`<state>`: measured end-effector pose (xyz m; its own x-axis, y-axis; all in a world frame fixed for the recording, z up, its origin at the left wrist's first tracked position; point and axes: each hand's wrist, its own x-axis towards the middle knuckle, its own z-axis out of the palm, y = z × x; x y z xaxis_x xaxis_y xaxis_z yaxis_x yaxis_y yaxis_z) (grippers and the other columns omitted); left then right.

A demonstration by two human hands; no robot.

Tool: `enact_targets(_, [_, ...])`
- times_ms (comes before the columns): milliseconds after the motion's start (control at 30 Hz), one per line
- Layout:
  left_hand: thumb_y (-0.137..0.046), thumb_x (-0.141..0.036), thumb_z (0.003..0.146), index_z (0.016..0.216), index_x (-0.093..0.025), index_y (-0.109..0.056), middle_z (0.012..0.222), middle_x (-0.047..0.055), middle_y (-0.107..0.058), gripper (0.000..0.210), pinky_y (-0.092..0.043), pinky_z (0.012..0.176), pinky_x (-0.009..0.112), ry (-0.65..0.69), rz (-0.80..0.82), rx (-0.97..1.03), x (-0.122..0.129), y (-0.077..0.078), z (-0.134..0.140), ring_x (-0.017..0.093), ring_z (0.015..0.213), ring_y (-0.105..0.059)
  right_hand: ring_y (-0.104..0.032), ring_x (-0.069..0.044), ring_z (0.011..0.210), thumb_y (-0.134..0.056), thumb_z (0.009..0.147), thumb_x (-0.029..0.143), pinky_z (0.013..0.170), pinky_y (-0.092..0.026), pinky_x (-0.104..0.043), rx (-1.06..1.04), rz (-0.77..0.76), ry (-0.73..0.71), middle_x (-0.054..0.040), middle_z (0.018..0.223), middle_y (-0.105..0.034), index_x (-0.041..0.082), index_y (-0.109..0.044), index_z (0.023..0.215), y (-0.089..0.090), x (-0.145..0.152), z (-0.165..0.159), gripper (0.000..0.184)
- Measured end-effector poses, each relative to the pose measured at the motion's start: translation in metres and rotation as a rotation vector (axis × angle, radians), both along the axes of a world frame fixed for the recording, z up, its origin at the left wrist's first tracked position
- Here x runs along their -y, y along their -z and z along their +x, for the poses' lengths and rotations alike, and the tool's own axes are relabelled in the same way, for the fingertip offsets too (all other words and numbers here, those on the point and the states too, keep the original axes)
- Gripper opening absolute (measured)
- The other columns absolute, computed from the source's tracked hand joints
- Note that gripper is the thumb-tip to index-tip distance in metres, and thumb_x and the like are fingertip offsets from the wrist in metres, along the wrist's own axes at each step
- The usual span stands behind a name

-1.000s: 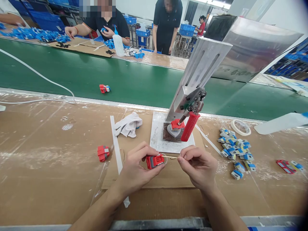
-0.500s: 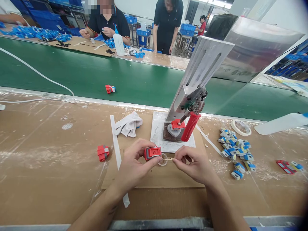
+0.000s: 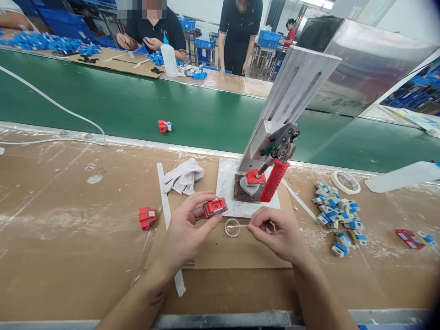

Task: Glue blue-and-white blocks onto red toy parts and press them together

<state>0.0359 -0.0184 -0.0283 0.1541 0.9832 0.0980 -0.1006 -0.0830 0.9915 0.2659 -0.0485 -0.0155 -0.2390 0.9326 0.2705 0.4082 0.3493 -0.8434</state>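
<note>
My left hand [image 3: 189,224] holds a red and grey plastic toy part [image 3: 215,207] between thumb and fingers, its recessed side facing up. Between the pinched fingers of my right hand [image 3: 275,231] is a thin stick [image 3: 243,225], its far end over or in a small clear round dish [image 3: 232,233]. That dish rests on a cardboard sheet [image 3: 220,254]. Behind my hands stands a clamp press with a red handle [image 3: 275,181]; its plunger bears on another red part [image 3: 255,176], set on a grey base.
A white glove [image 3: 184,176] and a red part [image 3: 147,217] lie left. Several blue-and-grey pieces [image 3: 338,213], a tape roll [image 3: 345,182], a white bottle [image 3: 400,176] and a red toy car piece [image 3: 410,239] lie right. Co-workers sit and stand beyond the green belt [image 3: 120,110].
My left hand has moved the red part slightly left and up, uncovering more of the dish. On the belt, a red-and-blue piece has shifted right. My right hand has barely moved.
</note>
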Motion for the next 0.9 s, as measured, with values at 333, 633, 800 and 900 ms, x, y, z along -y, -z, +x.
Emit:
enact_targets(333, [-0.071,-0.018,0.087,0.111,-0.022,-0.068,0.118,0.004,-0.071,0.024,-0.058,0.092,0.022,0.171,0.31,-0.261,0.007,0.001,0.004,0.014,0.109,-0.07,-0.06,-0.007,0.071,-0.072,0.086,0.012,0.064,-0.049,-0.017,-0.502,0.003,0.094,0.0022,0.078,-0.065,0.02,-0.058,0.08,-0.002,0.005,-0.01,0.018])
enact_targets(633, [-0.07,-0.018,0.088,0.109,-0.021,-0.069,0.117,0.006,-0.071,0.021,-0.057,0.094,0.026,0.206,0.362,-0.282,0.008,-0.002,0.003,0.016,0.109,-0.069,-0.062,-0.007,0.069,-0.072,0.084,0.011,0.061,-0.048,-0.016,-0.473,-0.026,0.064,0.0008,0.076,-0.066,0.019,-0.059,0.077,-0.008,0.005,-0.019,0.017])
enact_targets(800, [-0.069,-0.019,0.089,0.108,-0.019,-0.07,0.116,0.008,-0.071,0.019,-0.057,0.093,0.028,0.205,0.339,-0.297,0.007,-0.005,0.004,0.017,0.108,-0.069,-0.062,-0.009,0.067,-0.073,0.083,0.011,0.058,-0.047,-0.018,-0.449,-0.017,0.076,-0.0006,0.075,-0.066,0.019,-0.059,0.076,-0.007,0.005,-0.018,0.018])
enact_targets(900, [-0.069,-0.018,0.089,0.108,-0.019,-0.07,0.116,0.008,-0.071,0.02,-0.057,0.093,0.027,0.19,0.35,-0.303,0.007,-0.005,0.003,0.017,0.107,-0.069,-0.063,-0.01,0.068,-0.072,0.084,0.01,0.059,-0.049,-0.018,-0.445,-0.012,0.079,-0.0008,0.075,-0.066,0.019,-0.059,0.076,-0.005,0.005,-0.016,0.017])
